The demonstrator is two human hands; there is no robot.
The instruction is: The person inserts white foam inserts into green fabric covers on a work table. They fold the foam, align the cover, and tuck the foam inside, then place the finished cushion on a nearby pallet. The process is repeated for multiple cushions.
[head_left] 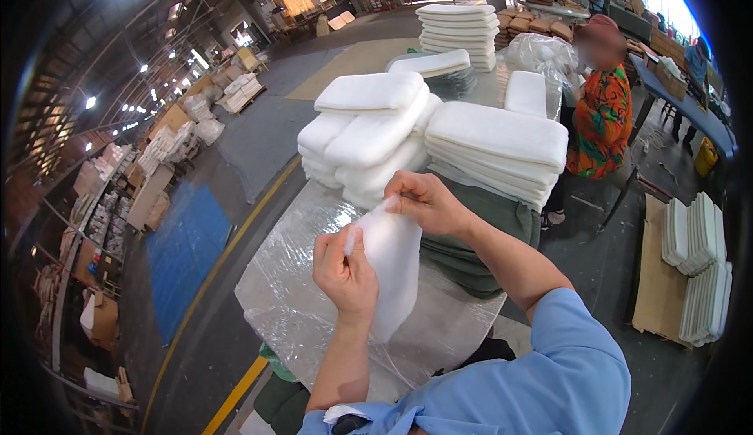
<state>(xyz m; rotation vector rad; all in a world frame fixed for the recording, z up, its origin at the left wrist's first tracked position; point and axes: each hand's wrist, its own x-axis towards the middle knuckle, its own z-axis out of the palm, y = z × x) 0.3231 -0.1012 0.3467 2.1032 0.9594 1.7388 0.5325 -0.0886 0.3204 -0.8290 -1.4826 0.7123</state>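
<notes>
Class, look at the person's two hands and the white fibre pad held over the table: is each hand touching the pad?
Touching. The head view shows the left hand pinching the white pad at its left edge and the right hand gripping its top corner.

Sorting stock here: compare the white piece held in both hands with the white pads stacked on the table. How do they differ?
The held piece is thin, limp and hangs down between the left hand and right hand; the stacked pads are thick, puffy and lie flat. The held piece is single; the pads are piled in layers. Both are white and soft-looking.
</notes>
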